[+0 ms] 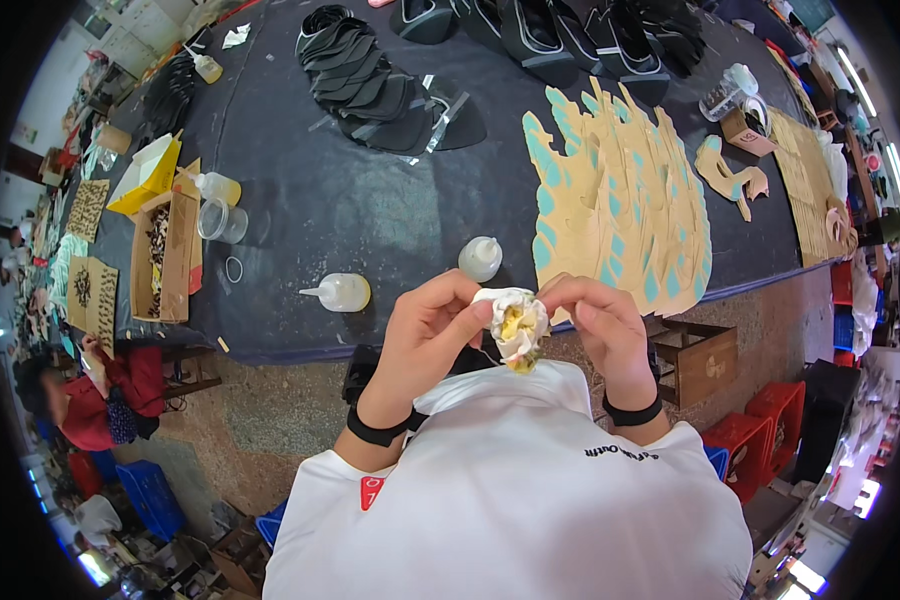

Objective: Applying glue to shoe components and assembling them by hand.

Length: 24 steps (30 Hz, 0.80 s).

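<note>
A crumpled white wad with yellow stains is held up close in front of my white shirt, below the near edge of the dark worktable. My left hand pinches its left side with the fingertips. On its right side my right hand grips the top with thumb and fingers. Both wrists wear black bands. Just beyond my hands, on the table edge, stand a small white squeeze bottle and a second one lying on its side.
Tan cut-out pieces with teal patches fan across the table's right half. Black sole pieces and sandals lie at the back. A cardboard box, a yellow box and a clear cup sit left. A person in red sits lower left. Red crates stand right.
</note>
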{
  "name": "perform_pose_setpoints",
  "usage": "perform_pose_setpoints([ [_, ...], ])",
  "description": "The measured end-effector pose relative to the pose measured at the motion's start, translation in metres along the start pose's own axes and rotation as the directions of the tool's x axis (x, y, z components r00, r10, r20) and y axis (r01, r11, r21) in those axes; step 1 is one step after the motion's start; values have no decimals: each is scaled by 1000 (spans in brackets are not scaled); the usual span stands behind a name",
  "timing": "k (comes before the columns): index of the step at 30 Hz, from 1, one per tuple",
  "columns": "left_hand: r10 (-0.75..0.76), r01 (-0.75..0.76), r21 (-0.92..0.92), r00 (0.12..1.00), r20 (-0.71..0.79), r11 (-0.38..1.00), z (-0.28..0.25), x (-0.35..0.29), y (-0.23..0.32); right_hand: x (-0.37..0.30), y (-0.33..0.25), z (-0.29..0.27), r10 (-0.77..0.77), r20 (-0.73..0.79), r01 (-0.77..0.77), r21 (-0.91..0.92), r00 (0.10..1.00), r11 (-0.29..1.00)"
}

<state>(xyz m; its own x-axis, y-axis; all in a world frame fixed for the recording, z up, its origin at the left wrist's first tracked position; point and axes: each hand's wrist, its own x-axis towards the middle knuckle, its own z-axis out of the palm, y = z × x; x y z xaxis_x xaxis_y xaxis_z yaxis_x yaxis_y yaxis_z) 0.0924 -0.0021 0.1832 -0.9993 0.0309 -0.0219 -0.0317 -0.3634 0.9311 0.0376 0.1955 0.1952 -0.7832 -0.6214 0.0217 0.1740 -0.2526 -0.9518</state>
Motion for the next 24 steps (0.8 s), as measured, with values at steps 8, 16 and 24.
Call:
perform_pose_setpoints([
  [8,-18,17,15,998,55,1000,2,-14,4,-1,-5,-3,37,278,12,-172,960,985],
  [16,-183,180,-591,982,55,786,16,-34,7,-5,3,1,-147,304,118,113,941,987],
  [24,-169,144,-738,985,41,660,14,-35,5,-4,5,4,-148,229,102,201,962,974],
])
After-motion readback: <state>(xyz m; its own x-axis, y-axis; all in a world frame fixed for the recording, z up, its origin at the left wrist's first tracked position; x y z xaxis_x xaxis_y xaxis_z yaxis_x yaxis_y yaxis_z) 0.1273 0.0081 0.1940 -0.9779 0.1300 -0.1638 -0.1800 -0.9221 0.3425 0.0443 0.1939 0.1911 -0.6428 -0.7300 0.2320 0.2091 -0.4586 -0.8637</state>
